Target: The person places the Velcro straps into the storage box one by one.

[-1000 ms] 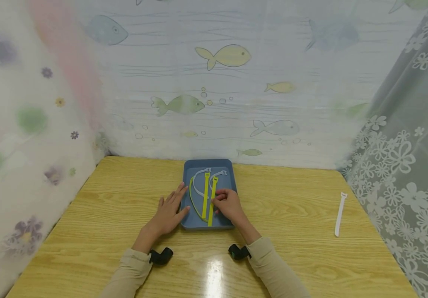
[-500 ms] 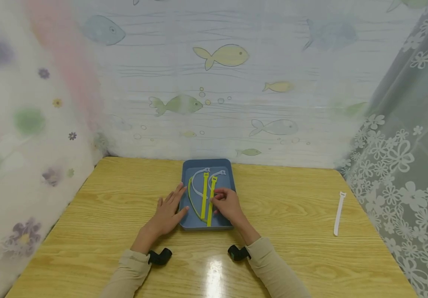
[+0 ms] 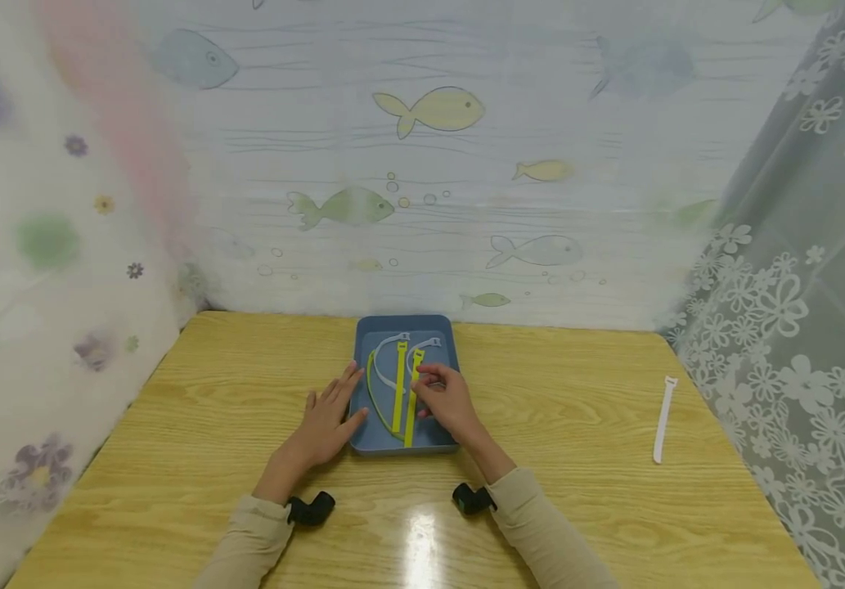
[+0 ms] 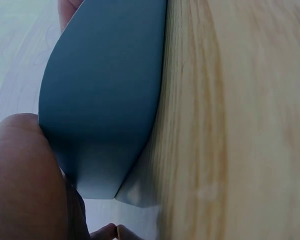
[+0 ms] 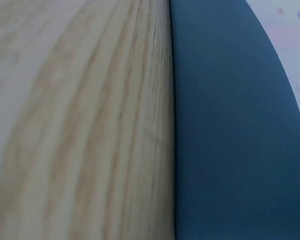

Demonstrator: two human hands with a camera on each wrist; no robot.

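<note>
A: Blue tray (image 3: 403,325) sat at the table's (image 3: 577,409) far centre. Your left hand (image 3: 328,415) lay flat, fingers straight, against its left rim.

B: Your right hand (image 3: 446,398) pinched a strap inside, whether the yellow strap (image 3: 411,398) I cannot tell; bare wood lay either side.

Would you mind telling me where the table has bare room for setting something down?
Bare wood lies left of the left hand toward the curtain, and between the blue tray and the lone white strap. The tray is crowded: both hands flank it, with yellow straps and white ones inside.
</note>
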